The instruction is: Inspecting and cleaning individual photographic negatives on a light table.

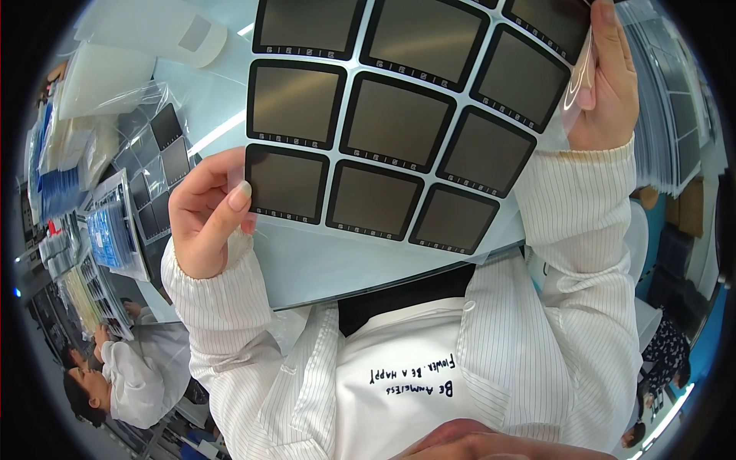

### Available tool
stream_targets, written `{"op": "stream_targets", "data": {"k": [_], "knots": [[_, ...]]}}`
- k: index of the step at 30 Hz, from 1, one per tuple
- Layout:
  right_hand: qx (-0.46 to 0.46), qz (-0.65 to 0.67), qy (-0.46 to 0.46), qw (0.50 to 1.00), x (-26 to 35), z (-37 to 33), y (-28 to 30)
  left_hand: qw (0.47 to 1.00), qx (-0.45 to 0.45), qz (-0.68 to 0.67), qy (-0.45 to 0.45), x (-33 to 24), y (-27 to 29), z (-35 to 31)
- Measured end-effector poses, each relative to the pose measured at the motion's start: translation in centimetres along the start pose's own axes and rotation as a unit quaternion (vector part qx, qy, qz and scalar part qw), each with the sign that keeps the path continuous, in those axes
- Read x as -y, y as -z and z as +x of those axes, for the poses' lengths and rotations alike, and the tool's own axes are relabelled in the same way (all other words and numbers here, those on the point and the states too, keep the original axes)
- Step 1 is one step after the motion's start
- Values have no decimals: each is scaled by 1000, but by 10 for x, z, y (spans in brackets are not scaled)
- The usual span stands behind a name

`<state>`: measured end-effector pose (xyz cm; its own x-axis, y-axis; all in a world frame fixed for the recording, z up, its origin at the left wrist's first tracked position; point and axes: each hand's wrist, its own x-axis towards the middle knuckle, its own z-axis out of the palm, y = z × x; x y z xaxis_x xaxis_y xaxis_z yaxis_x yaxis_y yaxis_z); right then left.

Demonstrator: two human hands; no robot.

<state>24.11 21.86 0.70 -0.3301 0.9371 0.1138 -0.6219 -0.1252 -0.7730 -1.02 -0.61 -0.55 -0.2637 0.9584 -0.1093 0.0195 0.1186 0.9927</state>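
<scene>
A clear film sheet (399,121) carrying several dark grey rectangular panels with black borders is held up tilted in front of me, over the pale table (307,264). My left hand (205,211) pinches its lower left edge between thumb and fingers. At the upper right, my right hand (611,84) grips the opposite edge, with the thumb side against the film and some fingers partly hidden. The sheet's far edge runs out of the picture at the top. A yellowish sheen of reflected light lies across some upper panels.
A translucent white cylinder (201,44) lies at the far left. Nearer on that side are more panel sheets (170,142) in clear film and a blue-and-clear plastic packet (111,236). A thick stack of film sheets (665,123) stands right. A co-worker (142,379) sits at lower left.
</scene>
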Motion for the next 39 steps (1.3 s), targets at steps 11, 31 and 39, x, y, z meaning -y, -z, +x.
{"op": "stream_targets", "data": {"k": [11, 31, 39], "knots": [[-33, -36, 16, 999, 1, 7, -4, 999, -43, -20, -22, -4, -8, 4], [-9, 31, -46, 998, -1, 10, -8, 999, -33, 16, -30, -2, -4, 1], [30, 44, -54, 997, -3, 9, -7, 999, -13, 14, -32, -4, -5, 0]]}}
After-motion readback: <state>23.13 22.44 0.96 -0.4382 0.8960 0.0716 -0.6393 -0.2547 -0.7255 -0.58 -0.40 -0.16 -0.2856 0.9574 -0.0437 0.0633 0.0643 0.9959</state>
